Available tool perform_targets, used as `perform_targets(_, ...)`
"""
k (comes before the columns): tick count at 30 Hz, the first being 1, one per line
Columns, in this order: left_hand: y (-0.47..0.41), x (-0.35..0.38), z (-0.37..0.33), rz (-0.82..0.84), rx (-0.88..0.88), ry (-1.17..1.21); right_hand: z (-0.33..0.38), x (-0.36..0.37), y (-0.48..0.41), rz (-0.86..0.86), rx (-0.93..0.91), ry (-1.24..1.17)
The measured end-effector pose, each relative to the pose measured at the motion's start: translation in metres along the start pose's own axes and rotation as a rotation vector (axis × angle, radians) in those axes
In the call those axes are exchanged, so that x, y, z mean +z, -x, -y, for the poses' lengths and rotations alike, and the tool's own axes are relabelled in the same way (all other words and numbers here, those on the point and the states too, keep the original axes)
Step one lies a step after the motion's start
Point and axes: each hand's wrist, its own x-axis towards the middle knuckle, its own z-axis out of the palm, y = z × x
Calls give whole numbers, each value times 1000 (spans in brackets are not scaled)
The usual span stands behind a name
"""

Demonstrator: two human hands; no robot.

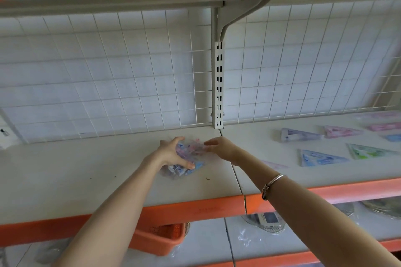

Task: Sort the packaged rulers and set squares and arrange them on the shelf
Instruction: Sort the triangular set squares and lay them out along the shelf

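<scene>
I am in the sorting step, working from a bundle of packets (188,151) that lies on the left section of the shelf (86,169), close to the joint between the two sections. My left hand (173,154) grips the bundle, with the thumb underneath at the near edge and the fingers curled over the far edge. My right hand (219,147) reaches in from the right and its fingertips meet the bundle's edge. The blur means I cannot tell whether it has pinched a packet or only touches it.

On the right section several set squares are already spread out apart from one another: a purple one (299,135), a pink one (340,131), a blue one (321,158) and a green one (368,150).

As I judge it, the next move is to peel off a single packet with the right hand while the left holds the rest steady. That packet then goes beside its matching kind. The slippery wrappers could let two come away together.
</scene>
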Motion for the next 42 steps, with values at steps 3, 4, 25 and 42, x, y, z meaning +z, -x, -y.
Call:
perform_targets(3, 0, -5, 7, 21, -11, -10, 2, 4, -1, 23, 1, -62)
perform_targets(4, 0, -7, 10, 25, -11, -9, 3, 8, -1, 31, -1, -72)
perform_targets(25, 16, -89, 153, -43, -5, -73, 86, 137, -34, 80, -36, -66)
perform_targets(42, 36, -114, 203, -289, 112, 1, 112, 194, -42, 25, -139, -17)
